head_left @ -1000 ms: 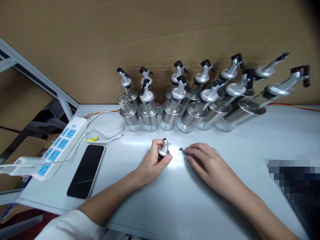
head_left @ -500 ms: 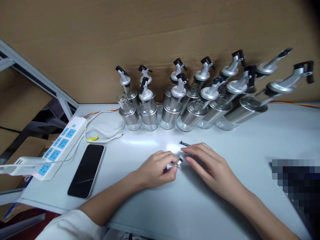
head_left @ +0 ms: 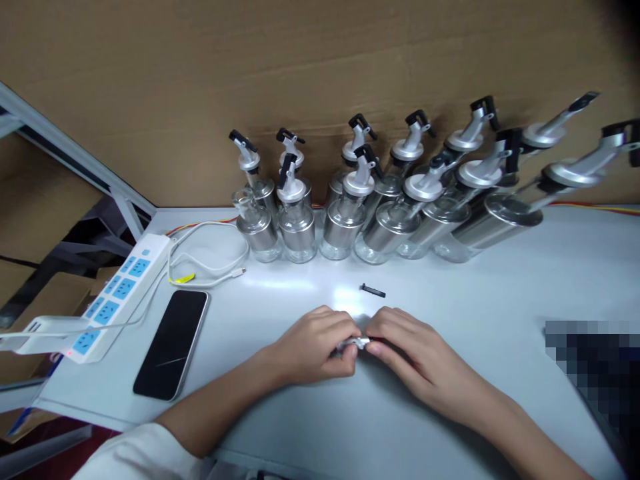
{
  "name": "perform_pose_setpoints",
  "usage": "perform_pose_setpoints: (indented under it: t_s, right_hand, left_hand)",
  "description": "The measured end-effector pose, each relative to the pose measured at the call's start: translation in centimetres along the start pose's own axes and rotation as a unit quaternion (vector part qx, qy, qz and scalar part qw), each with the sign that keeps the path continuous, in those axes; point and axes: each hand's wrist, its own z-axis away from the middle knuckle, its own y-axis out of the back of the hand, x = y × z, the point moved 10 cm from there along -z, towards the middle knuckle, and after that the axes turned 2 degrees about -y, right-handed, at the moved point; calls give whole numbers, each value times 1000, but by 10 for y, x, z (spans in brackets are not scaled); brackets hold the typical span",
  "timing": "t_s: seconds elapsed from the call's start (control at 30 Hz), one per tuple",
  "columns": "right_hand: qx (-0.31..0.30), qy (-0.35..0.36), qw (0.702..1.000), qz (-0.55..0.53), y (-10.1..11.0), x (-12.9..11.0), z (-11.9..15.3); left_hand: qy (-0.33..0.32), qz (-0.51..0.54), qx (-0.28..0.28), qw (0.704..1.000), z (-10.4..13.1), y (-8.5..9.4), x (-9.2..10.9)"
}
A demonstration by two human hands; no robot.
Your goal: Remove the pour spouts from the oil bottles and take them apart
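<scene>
- head view: the left hand [head_left: 320, 343] is clamped on a silver spout [head_left: 361, 342], thumb and fingers curled round its left part.
- the spout sits low over the near part of the table [head_left: 300, 427], right in the gap between the hands, its visible long axis running roughly left to right, tip toward the right hand [head_left: 415, 347].
- the right hand's thumb and forefinger close in at that tip; whether they grip it or only touch it, i cannot tell.
- a slim black lever [head_left: 373, 291] lies loose on the table, just to the far side of the hands and apart from both; the right hand is nearer to it.
- its long axis also runs left to right, the right end a little nearer.
- farther back stand two rows of glass bottles [head_left: 343, 230], most topped with silver spouts and black levers; the leftmost bottle [head_left: 257, 233] in the near row has a bare neck.
- left of the hands lies a phone [head_left: 173, 343], beside a power strip [head_left: 120, 293].
</scene>
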Motion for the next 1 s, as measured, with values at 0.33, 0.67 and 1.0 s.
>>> perform_pose_setpoints:
  t_s: [0.33, 0.67, 1.0]
  right_hand:
    - [-6, -25, 1000, 17, -4, 10, 4]
    - [-10, -55, 998, 3, -6, 21, -1]
    - [-2, -83, 996, -25, -5, 25, -2]
  left_hand:
    - [51, 26, 33, 998, -6, 6, -5]
    - [75, 31, 39, 996, -4, 3, -12]
    - [65, 37, 51, 996, -4, 9, -11]
